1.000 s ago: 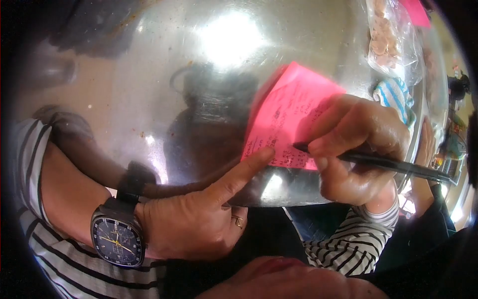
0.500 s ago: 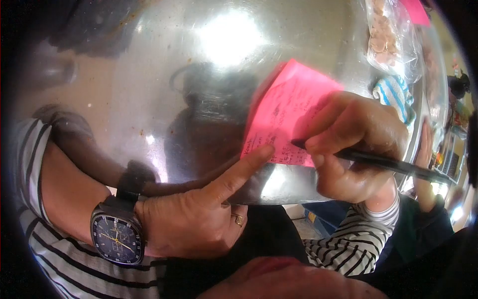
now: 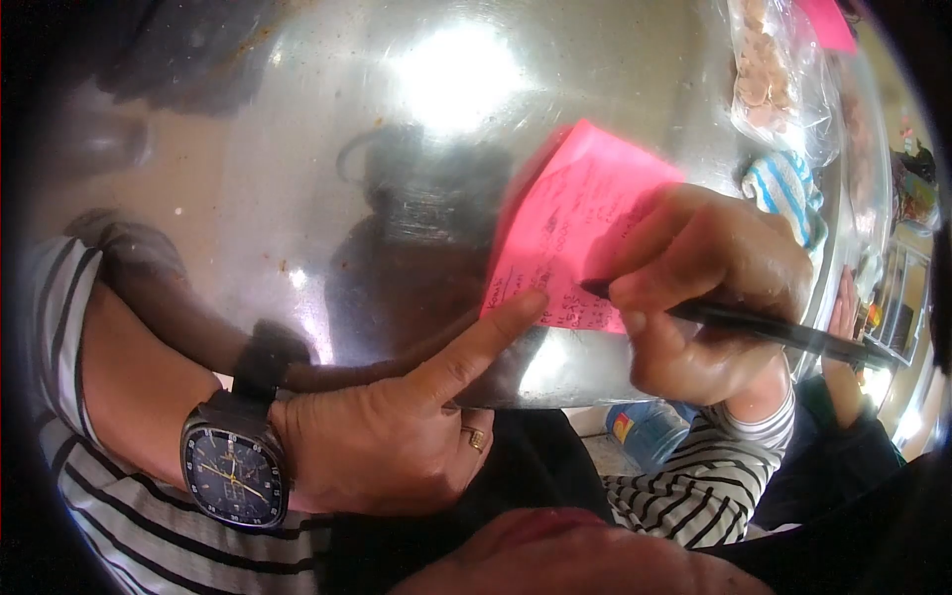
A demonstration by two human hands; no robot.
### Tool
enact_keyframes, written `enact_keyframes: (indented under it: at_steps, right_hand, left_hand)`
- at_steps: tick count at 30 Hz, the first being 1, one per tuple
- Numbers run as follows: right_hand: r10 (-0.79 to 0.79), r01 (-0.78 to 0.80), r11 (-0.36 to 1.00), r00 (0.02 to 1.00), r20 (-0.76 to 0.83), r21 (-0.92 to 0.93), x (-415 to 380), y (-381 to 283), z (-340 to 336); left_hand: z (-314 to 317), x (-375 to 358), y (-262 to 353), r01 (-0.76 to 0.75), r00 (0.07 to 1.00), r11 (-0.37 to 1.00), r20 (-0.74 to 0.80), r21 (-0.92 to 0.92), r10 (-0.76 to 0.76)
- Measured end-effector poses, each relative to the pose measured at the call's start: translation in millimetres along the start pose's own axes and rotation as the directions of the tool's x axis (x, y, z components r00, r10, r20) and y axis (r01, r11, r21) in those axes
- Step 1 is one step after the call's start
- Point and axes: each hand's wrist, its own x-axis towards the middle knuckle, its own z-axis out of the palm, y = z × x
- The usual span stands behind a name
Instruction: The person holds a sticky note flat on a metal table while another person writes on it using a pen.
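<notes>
A pink sticky note (image 3: 570, 223) with handwritten lines lies on the shiny metal table (image 3: 297, 129). My right hand (image 3: 719, 288) is closed around a black pen (image 3: 783, 329), its tip at the note's lower part. The hand covers the note's right side. My left hand (image 3: 387, 441), with a ring and a black watch (image 3: 234, 474), rests at the table's near edge. One outstretched digit touches the note's lower left corner; the other fingers are curled below and partly hidden.
A clear plastic bag (image 3: 766, 84) of pale brown pieces lies at the upper right, above a blue-striped cloth (image 3: 783, 188). Another pink paper (image 3: 831, 22) shows behind. Below the edge is a clear bluish plastic container (image 3: 650, 433). Another person's hand (image 3: 843, 312) is at the far right.
Both my hands and the pen hold nearly the same position. The bluish container below the edge has come into clearer view, and the other person's hand at right has shifted downward.
</notes>
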Motion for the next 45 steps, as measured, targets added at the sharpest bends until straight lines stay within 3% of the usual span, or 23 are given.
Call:
enact_keyframes:
  at_steps: [8, 11, 13, 20, 31, 34, 40, 45]
  right_hand:
    - [-0.006, 0.005, 1.000, 0.999, -0.052, -0.024, -1, 2, 3]
    - [-0.064, 0.064, 0.997, 0.998, 0.011, -0.047, 1, 3, -1]
    - [-0.041, 0.041, 0.999, 0.999, -0.015, -0.015, 0, 3, 0]
    - [0.044, -0.036, 0.995, 0.996, -0.082, 0.095, -2, 0, 1]
    - [0.035, -0.036, 0.999, 0.999, -0.031, -0.023, 1, -3, -1]
    - [0.059, -0.061, 0.998, 0.996, -0.064, -0.024, 1, -3, 0]
    - [0.038, -0.039, 0.998, 0.999, -0.034, -0.041, 1, -2, 1]
    - [0.013, -0.015, 0.999, 0.998, -0.053, -0.048, 0, -1, 1]
  left_hand:
    - [2, 0, 1, 0.010, 1.000, 1.000, -0.006, -0.008, -0.010]
    - [5, 0, 0, 0.023, 0.999, 1.000, -0.030, 0.001, -0.023]
    - [10, -1, 0, 0.016, 0.995, 0.999, -0.096, 0.043, -0.012]
    - [6, 0, 0, 0.017, 0.997, 0.999, -0.073, 0.041, -0.014]
    - [0, 0, 0, 0.004, 1.000, 0.999, -0.004, -0.049, -0.005]
    - [11, -1, 0, 0.008, 0.995, 1.000, -0.099, 0.030, -0.005]
    - [3, -1, 0, -0.002, 1.000, 1.000, 0.001, 0.021, 0.002]
    - [10, 0, 0, 0.007, 0.998, 1.000, -0.058, 0.027, -0.006]
